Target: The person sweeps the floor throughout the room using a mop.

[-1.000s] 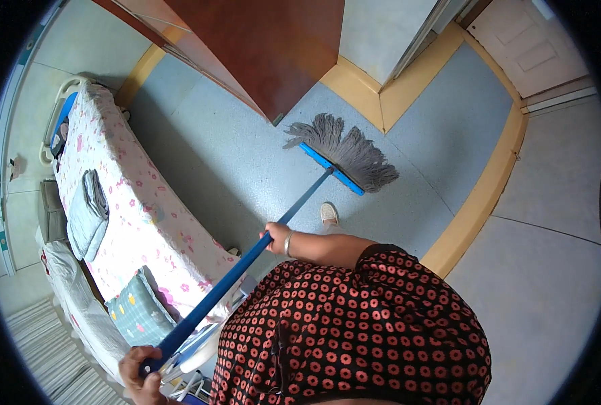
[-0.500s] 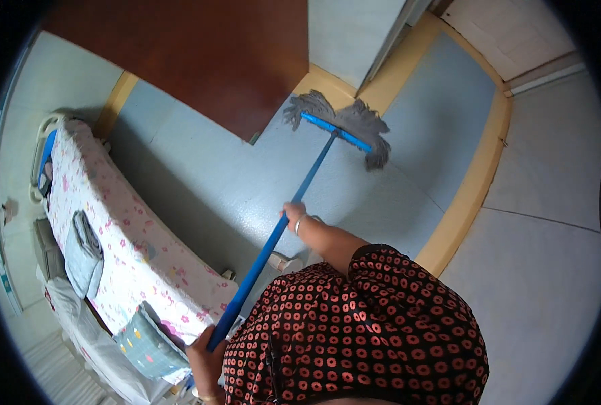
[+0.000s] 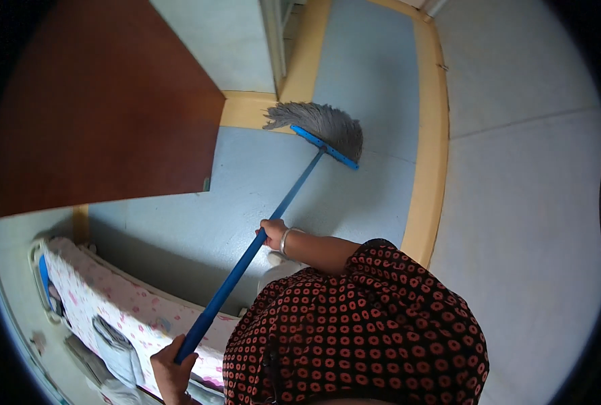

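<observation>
Both of my hands hold a mop by its long blue handle [image 3: 236, 273], which slants from the lower left toward the upper middle. My left hand [image 3: 172, 370] is wrapped round the top end of the handle, above the side of the bed. Lower down the pole, my right hand [image 3: 271, 233] grips it, a silver bangle on its wrist. At the far end, a blue clamp bar [image 3: 324, 146] carries grey string strands [image 3: 320, 121]. These lie fanned out on the floor beyond the bar, some of them over the yellow border strip [image 3: 246, 111].
A brown door panel [image 3: 104, 115] juts in at the upper left, beside a white wall corner [image 3: 212, 40]. A bed [image 3: 138, 290] with a flowered sheet and a folded grey cloth [image 3: 117, 347] stands at lower left. A pale wall [image 3: 516, 223] runs along the right.
My view has turned, so the door and bed sit lower. The mop strands, earlier spread in two clumps, now lie in one fan trailing left. Both hands keep their hold.
</observation>
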{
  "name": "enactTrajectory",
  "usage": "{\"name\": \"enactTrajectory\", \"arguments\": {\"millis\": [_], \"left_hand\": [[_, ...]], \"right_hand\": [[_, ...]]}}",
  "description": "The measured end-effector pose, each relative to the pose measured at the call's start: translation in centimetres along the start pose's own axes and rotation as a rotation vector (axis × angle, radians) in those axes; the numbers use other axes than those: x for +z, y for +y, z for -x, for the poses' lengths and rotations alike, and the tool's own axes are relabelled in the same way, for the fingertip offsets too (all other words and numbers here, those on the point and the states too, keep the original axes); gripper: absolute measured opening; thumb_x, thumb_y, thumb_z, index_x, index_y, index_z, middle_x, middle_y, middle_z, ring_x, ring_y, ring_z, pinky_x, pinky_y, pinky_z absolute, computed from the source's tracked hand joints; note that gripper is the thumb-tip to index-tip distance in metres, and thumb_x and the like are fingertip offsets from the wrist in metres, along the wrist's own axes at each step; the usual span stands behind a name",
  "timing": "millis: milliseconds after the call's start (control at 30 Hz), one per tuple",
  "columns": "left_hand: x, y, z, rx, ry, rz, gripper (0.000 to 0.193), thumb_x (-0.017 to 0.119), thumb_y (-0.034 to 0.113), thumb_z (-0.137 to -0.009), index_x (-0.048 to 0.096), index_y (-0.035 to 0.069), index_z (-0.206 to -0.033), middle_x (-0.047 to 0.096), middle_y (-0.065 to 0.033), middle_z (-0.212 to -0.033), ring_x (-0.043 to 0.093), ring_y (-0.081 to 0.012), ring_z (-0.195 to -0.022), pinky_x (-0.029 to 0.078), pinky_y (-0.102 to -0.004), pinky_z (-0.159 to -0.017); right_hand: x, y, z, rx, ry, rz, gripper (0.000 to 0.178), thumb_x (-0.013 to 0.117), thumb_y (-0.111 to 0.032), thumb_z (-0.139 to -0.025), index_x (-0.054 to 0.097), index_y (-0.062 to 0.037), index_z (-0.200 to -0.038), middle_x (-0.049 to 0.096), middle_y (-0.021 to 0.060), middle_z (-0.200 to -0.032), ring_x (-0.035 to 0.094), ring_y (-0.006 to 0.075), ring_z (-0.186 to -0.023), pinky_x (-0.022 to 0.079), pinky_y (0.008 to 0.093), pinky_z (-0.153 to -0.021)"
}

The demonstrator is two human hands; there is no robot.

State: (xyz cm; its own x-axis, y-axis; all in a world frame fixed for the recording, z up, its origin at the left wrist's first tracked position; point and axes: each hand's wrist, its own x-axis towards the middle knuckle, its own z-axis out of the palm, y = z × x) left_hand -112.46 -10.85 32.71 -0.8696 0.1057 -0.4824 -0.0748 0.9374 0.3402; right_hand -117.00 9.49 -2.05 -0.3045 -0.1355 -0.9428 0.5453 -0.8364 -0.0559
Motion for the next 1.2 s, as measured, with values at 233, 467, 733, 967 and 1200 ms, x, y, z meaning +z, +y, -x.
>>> {"name": "enactTrajectory", "arguments": {"millis": [233, 467, 733, 967, 1200], "left_hand": [[-0.8, 2.8, -5.9, 0.366, -0.159, -0.112, 0.034, 0.066, 0.007, -0.051, 0.055, 0.000, -0.083, 0.052, -0.0133, -0.058, 0.051, -0.0261, -0.049, 0.040, -0.0288, -0.047], [1.7, 8.4, -14.1, 0.925, -0.276, -0.308, 0.029, 0.064, 0.017, -0.058, 0.056, 0.009, -0.085, 0.055, -0.0097, -0.063, 0.053, -0.0253, -0.055, 0.042, -0.0321, -0.049], [6.2, 18.0, -19.4, 1.370, -0.372, -0.524, 0.022, 0.061, 0.024, -0.063, 0.054, 0.010, -0.078, 0.053, -0.0077, -0.058, 0.053, -0.0243, -0.054, 0.041, -0.0339, -0.048], [8.5, 27.2, -21.0, 1.296, -0.252, -0.791, 0.025, 0.062, 0.030, -0.062, 0.054, 0.010, -0.075, 0.054, -0.0078, -0.058, 0.055, -0.0246, -0.057, 0.043, -0.0343, -0.050], [7.8, 34.9, -23.3, 1.256, -0.161, -0.692, 0.025, 0.066, 0.029, -0.056, 0.053, 0.008, -0.061, 0.051, -0.0076, -0.051, 0.052, -0.0225, -0.050, 0.041, -0.0325, -0.046]], "right_hand": [[-8.5, -0.9, -1.8, -0.005, -0.108, -0.355, 0.014, 0.043, -0.009, -0.073, 0.043, 0.0002, -0.084, 0.049, 0.0112, -0.077, 0.050, 0.0216, -0.071, 0.044, 0.0354, -0.058], [-14.8, -4.4, 1.0, -0.160, 0.215, -0.685, 0.013, 0.042, -0.011, -0.075, 0.041, -0.0019, -0.084, 0.048, 0.0103, -0.078, 0.047, 0.0209, -0.070, 0.042, 0.0353, -0.060], [-19.7, -6.3, 1.9, -0.139, 0.436, -1.112, 0.010, 0.040, -0.010, -0.077, 0.039, -0.0020, -0.082, 0.046, 0.0081, -0.074, 0.047, 0.0171, -0.063, 0.044, 0.0302, -0.058], [-23.1, -11.4, 1.7, -0.148, 0.401, -1.215, 0.008, 0.042, -0.013, -0.075, 0.041, -0.0055, -0.074, 0.046, 0.0038, -0.064, 0.046, 0.0146, -0.056, 0.042, 0.0288, -0.055], [-25.2, -21.0, -0.8, -0.005, 0.441, -1.136, 0.010, 0.041, -0.015, -0.075, 0.041, -0.0052, -0.077, 0.046, 0.0057, -0.068, 0.046, 0.0155, -0.058, 0.039, 0.0285, -0.053]]}}
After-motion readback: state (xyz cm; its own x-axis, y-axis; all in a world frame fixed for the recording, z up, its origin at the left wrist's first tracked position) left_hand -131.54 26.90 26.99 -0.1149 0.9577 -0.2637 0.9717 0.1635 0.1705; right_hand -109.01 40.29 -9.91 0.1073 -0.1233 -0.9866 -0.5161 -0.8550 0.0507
